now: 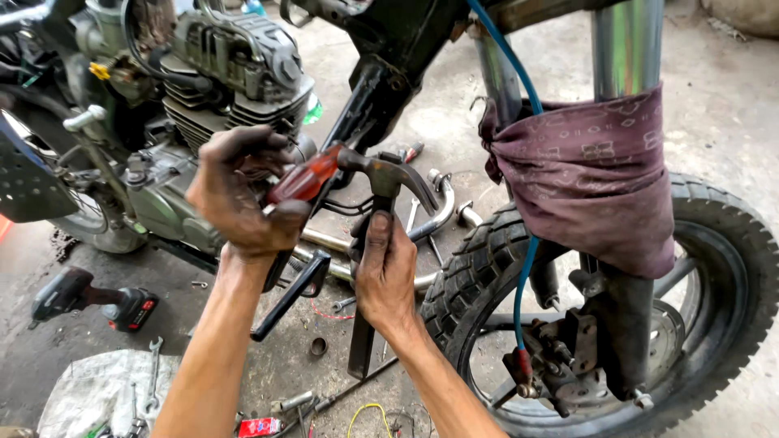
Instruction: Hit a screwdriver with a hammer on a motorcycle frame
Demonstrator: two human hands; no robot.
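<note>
My left hand grips the red handle of a screwdriver, held level and pointing right towards a hammer head. My right hand is wrapped round the dark handle of a claw hammer, held upright with its steel head just below the black motorcycle frame. The screwdriver's shaft meets the hammer head; the contact itself is hard to make out. Both hands are smeared with grease.
The motorcycle engine sits at upper left. The front wheel and fork, wrapped in a purple cloth, fill the right. A chrome exhaust pipe, a cordless impact driver, wrenches and small parts lie on the concrete floor.
</note>
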